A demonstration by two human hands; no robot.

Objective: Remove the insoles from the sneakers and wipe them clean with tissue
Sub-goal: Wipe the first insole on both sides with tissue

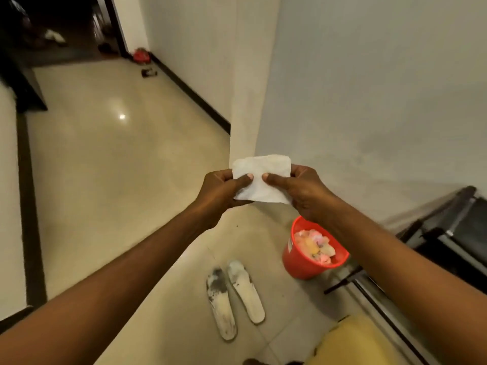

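Note:
A white tissue is held up at chest height in front of a wall corner. My left hand pinches its left edge between thumb and fingers, and my right hand pinches its right edge the same way. Far below on the tiled floor lie two white insoles side by side: the left insole has dark smudges near its toe, the right insole looks cleaner. No sneakers are in view.
A red bucket with crumpled paper inside stands on the floor right of the insoles. A dark metal-framed rack fills the right side. Something yellow sits at the bottom right. A hallway runs off to the upper left.

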